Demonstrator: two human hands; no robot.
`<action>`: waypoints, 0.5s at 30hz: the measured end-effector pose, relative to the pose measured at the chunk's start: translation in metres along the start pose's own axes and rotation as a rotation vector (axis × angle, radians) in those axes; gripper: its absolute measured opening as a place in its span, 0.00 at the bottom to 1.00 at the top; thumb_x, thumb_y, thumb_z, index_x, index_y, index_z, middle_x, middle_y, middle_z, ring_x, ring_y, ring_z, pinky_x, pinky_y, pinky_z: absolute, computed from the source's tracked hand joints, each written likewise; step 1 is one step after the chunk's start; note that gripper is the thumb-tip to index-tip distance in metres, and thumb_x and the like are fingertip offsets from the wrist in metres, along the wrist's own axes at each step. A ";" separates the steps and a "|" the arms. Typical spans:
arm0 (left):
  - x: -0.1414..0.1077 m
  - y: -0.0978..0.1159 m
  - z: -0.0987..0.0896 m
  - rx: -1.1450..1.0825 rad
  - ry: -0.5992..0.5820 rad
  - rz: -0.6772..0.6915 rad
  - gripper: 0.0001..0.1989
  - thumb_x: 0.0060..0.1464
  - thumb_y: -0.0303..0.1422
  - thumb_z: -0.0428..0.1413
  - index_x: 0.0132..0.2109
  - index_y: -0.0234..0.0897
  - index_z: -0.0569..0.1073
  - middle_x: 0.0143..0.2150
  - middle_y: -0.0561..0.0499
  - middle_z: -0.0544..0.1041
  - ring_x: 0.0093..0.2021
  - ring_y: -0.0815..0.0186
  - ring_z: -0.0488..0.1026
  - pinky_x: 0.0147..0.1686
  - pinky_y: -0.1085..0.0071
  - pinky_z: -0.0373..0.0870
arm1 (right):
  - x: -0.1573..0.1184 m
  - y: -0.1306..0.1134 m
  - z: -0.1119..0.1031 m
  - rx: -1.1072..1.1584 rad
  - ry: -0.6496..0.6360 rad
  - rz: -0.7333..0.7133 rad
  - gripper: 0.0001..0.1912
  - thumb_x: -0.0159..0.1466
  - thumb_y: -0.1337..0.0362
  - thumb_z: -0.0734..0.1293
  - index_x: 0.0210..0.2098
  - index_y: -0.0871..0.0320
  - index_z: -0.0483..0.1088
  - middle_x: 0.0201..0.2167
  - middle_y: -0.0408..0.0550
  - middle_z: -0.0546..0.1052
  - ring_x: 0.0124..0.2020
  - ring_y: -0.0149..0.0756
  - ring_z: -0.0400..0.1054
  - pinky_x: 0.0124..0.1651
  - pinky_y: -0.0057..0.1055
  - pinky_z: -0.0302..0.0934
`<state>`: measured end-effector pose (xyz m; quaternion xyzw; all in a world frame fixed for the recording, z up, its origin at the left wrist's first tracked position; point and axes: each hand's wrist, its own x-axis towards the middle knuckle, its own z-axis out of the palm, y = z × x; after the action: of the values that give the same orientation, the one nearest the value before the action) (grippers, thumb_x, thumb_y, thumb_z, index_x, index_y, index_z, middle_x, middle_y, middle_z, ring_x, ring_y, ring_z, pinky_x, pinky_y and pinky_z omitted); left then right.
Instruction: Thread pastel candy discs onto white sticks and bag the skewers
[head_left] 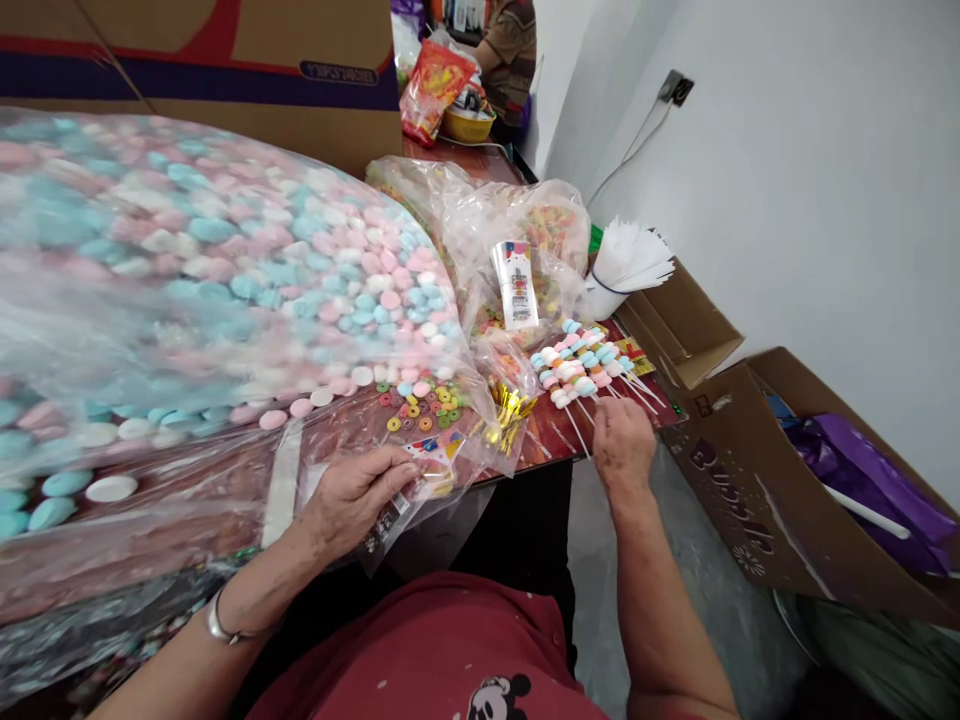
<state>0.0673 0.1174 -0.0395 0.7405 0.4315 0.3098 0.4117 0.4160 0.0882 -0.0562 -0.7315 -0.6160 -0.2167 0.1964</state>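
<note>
My left hand [360, 500] is closed on a small clear plastic bag [397, 512] with a colourful printed top, held at the table's front edge. My right hand [624, 440] is closed, its fingertips at the white sticks of the marshmallow skewers [577, 362], seemingly pinching one; the fingers partly hide it. Pink, white and blue marshmallows are threaded on these skewers, which lie side by side. Between my hands are gold twist ties [511, 415] and loose ring-shaped candies [424, 408] in several colours.
A huge clear bag of marshmallows [225, 250] covers the left side. Behind are candy bags [551, 225], a stack of printed cards [516, 285] and a cup of white sticks [606, 295]. Cardboard boxes [739, 500] stand at right. A person [511, 60] is at the back.
</note>
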 end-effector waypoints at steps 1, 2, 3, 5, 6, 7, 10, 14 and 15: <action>0.000 -0.001 -0.003 -0.010 0.003 -0.005 0.13 0.56 0.38 0.52 0.30 0.37 0.77 0.24 0.53 0.77 0.24 0.70 0.70 0.26 0.77 0.65 | 0.002 0.001 -0.004 0.065 0.073 -0.004 0.15 0.68 0.66 0.56 0.31 0.58 0.72 0.27 0.50 0.72 0.33 0.41 0.64 0.38 0.35 0.58; 0.001 -0.001 -0.006 -0.026 0.001 -0.011 0.13 0.56 0.37 0.52 0.29 0.36 0.76 0.24 0.53 0.76 0.24 0.70 0.69 0.26 0.77 0.65 | 0.005 0.001 -0.009 0.149 0.149 -0.020 0.13 0.68 0.66 0.57 0.34 0.58 0.72 0.28 0.50 0.73 0.33 0.40 0.65 0.38 0.35 0.59; 0.001 -0.002 -0.009 -0.049 -0.004 -0.019 0.13 0.56 0.37 0.52 0.28 0.36 0.76 0.23 0.53 0.76 0.24 0.70 0.69 0.26 0.77 0.64 | 0.008 -0.001 -0.015 0.247 0.201 -0.050 0.12 0.68 0.66 0.58 0.37 0.57 0.73 0.30 0.49 0.74 0.34 0.40 0.67 0.39 0.35 0.61; 0.000 -0.005 -0.016 -0.110 -0.023 -0.052 0.13 0.55 0.37 0.53 0.28 0.35 0.75 0.23 0.53 0.74 0.23 0.71 0.67 0.25 0.76 0.62 | 0.014 -0.009 -0.028 0.421 0.217 -0.145 0.09 0.67 0.67 0.61 0.40 0.56 0.74 0.34 0.48 0.76 0.37 0.39 0.70 0.41 0.35 0.63; -0.001 -0.006 -0.018 -0.142 -0.034 -0.078 0.13 0.55 0.38 0.54 0.27 0.35 0.75 0.22 0.53 0.73 0.23 0.71 0.65 0.25 0.76 0.61 | 0.017 -0.015 -0.034 0.482 0.203 -0.200 0.09 0.66 0.68 0.62 0.42 0.56 0.74 0.35 0.48 0.77 0.38 0.38 0.70 0.42 0.35 0.64; -0.001 -0.007 -0.021 -0.174 -0.040 -0.108 0.13 0.54 0.38 0.54 0.27 0.34 0.74 0.22 0.53 0.73 0.23 0.71 0.65 0.25 0.76 0.60 | 0.019 -0.022 -0.040 0.531 0.188 -0.266 0.09 0.66 0.69 0.63 0.43 0.55 0.74 0.36 0.48 0.77 0.38 0.38 0.71 0.42 0.34 0.65; -0.004 -0.008 -0.026 -0.277 -0.042 -0.197 0.14 0.52 0.39 0.56 0.26 0.34 0.74 0.22 0.53 0.71 0.23 0.71 0.63 0.25 0.76 0.58 | 0.027 -0.045 -0.052 0.613 0.143 -0.449 0.12 0.64 0.72 0.65 0.45 0.54 0.74 0.36 0.47 0.77 0.37 0.37 0.71 0.41 0.34 0.64; -0.008 -0.008 -0.031 -0.379 -0.043 -0.253 0.12 0.50 0.39 0.57 0.27 0.33 0.74 0.22 0.54 0.70 0.24 0.72 0.61 0.25 0.76 0.57 | 0.039 -0.062 -0.053 0.589 0.099 -0.621 0.11 0.63 0.73 0.66 0.44 0.56 0.73 0.35 0.47 0.77 0.36 0.37 0.70 0.41 0.35 0.62; -0.008 -0.008 -0.032 -0.395 -0.047 -0.262 0.12 0.50 0.39 0.58 0.27 0.33 0.73 0.22 0.55 0.70 0.24 0.73 0.61 0.25 0.76 0.57 | 0.041 -0.064 -0.052 0.574 0.096 -0.656 0.10 0.64 0.72 0.66 0.43 0.56 0.73 0.35 0.48 0.77 0.35 0.37 0.69 0.40 0.36 0.61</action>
<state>0.0342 0.1233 -0.0326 0.5903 0.4449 0.3149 0.5954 0.3551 0.1035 0.0117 -0.4022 -0.8410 -0.1213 0.3409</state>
